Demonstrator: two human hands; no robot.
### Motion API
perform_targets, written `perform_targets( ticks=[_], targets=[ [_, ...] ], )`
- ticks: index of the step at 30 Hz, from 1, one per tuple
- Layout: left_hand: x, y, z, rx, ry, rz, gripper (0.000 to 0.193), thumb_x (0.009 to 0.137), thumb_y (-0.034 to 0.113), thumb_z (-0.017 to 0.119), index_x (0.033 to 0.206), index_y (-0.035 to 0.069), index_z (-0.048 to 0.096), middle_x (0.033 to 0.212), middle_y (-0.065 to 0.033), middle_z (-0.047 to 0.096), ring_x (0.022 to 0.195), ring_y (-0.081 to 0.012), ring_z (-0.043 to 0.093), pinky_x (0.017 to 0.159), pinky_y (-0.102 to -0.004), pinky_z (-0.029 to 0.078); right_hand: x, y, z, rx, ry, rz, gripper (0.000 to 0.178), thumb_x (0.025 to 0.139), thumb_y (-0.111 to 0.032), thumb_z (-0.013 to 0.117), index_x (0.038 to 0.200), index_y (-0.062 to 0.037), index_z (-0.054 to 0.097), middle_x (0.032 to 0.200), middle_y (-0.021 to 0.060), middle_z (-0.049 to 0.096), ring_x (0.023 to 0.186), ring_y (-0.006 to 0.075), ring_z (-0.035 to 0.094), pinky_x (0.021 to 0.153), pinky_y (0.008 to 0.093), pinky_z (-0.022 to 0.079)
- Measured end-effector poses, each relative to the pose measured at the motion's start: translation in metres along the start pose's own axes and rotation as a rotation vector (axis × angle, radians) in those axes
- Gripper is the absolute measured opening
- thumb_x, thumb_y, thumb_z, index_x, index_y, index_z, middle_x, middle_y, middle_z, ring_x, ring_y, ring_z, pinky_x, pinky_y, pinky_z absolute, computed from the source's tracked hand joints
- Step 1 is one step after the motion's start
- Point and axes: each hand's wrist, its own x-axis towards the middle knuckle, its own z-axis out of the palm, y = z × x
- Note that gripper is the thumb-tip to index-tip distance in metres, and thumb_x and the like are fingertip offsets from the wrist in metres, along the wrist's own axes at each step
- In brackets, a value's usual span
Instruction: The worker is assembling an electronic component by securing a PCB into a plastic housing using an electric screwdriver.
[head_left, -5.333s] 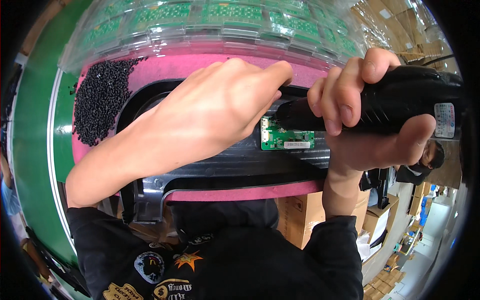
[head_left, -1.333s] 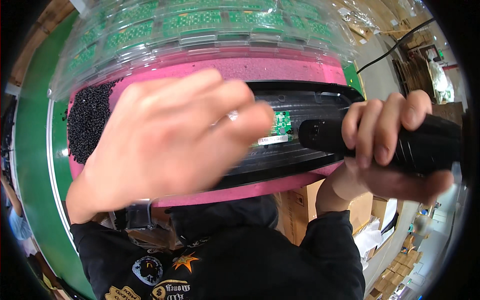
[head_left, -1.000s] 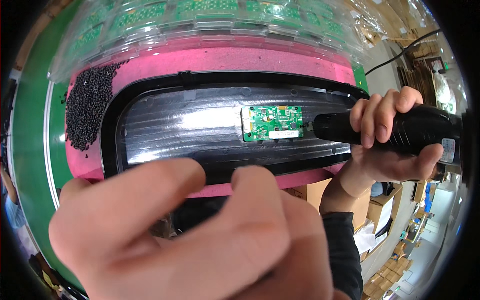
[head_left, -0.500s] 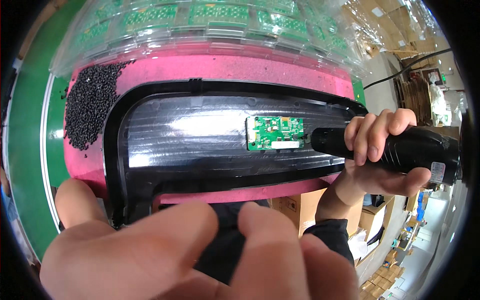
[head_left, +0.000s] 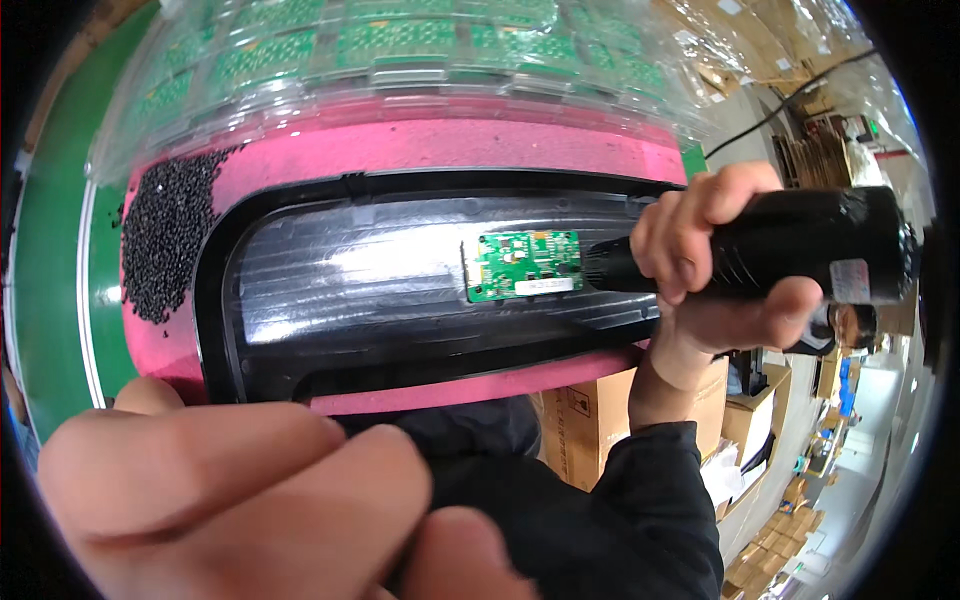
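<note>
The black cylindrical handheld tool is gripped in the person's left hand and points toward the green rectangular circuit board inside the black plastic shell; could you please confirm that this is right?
Not quite: the head view shows the black cylindrical handheld tool gripped in the right hand. It points toward the green rectangular circuit board inside the black plastic shell.

1. White strip label (head_left: 543,286), on the green circuit board (head_left: 510,262), along its near edge: we see fine dark print, too small to read.
2. Pale rectangular label (head_left: 851,281), on the body of the black handheld tool (head_left: 800,235): its print is illegible to us.
3. Dark square-framed mark (head_left: 580,403), on the brown cardboard box (head_left: 604,435): we cannot make out its symbol.
</note>
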Motion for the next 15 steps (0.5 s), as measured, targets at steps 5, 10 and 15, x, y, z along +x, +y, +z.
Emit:
perform_targets(
  ticks=[5, 10, 15],
  targets=[
    [0.003, 0.014, -0.012, -0.032, 0.021, 0.078, 0.019, 0.066, 0.005, 0.062, 0.083, 0.007, 0.055, 0.074, -0.0065, 0.061, 0.062, -0.0214, 0.057, 0.053, -0.0314, 0.044, -0.008, -0.002, -0.009, 0.027, -0.024, -0.067, 0.073, 0.078, -0.074, 0.062, 0.097, -0.0056, 0.047, 0.058, -0.0024, 0.046, 0.041, 0.0087, 0.041, 0.044, 0.0250, 0.035],
    [0.001, 0.001, -0.018, 0.020, 0.017, 0.256, 0.024, 0.063, 0.001, 0.063, 0.085, 0.008, 0.055, 0.074, -0.0073, 0.061, 0.061, -0.0203, 0.057, 0.052, -0.0308, 0.043, -0.015, -0.001, -0.008, 0.049, 0.005, -0.112, 0.069, 0.080, -0.072, 0.062, 0.094, -0.0064, 0.046, 0.058, -0.0018, 0.046, 0.041, 0.0088, 0.041, 0.045, 0.0255, 0.037],
    [0.030, -0.040, -0.004, 0.162, 0.002, 0.161, 0.020, 0.071, 0.001, 0.064, 0.089, 0.004, 0.055, 0.078, -0.0109, 0.060, 0.069, -0.0282, 0.060, 0.061, -0.0363, 0.048, -0.009, -0.004, -0.006, 0.162, -0.020, -0.083, 0.064, 0.084, -0.068, 0.059, 0.097, -0.0055, 0.049, 0.062, -0.0023, 0.046, 0.046, 0.0091, 0.041, 0.051, 0.0271, 0.039]
  ],
)
